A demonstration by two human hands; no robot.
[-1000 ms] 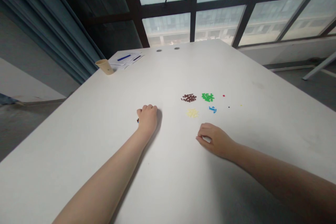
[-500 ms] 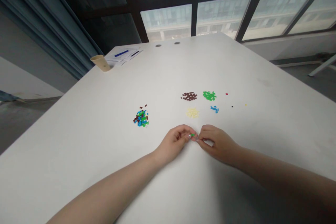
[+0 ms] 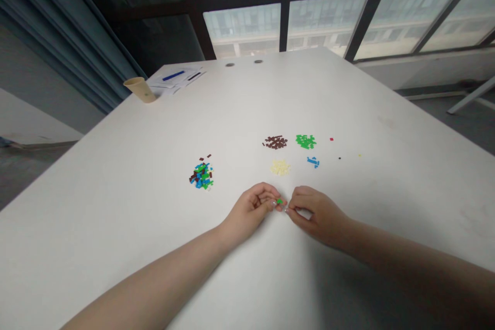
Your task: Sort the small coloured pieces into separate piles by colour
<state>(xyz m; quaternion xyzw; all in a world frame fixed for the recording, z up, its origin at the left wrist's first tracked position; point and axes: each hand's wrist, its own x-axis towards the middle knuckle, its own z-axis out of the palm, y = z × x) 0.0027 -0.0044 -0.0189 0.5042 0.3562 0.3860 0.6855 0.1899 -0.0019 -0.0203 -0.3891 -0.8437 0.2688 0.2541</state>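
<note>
Close to the front of the white table, my left hand (image 3: 255,209) pinches a small green piece (image 3: 279,201) between thumb and fingers. Just to its right is my right hand (image 3: 315,211), its thumb and index finger pinched together near the green piece. Whatever lies between those right fingertips is too small to make out. Beyond the hands lie sorted heaps: brown pieces (image 3: 275,142), green pieces (image 3: 306,141), cream pieces (image 3: 280,167) and a few blue pieces (image 3: 313,162). A mixed heap (image 3: 201,175) of brown, blue and green pieces sits left of my left hand.
Single pieces lie at the right: a red piece (image 3: 331,139), a black piece (image 3: 340,158) and a yellow piece (image 3: 359,155). A beige paper cup (image 3: 141,90) stands at the table's left edge, beside papers (image 3: 170,85) with a blue pen (image 3: 174,76).
The green piece has turned in my left fingertips and shows more of its face. My right fingertips are slightly farther from it. The whole view has shifted a little.
</note>
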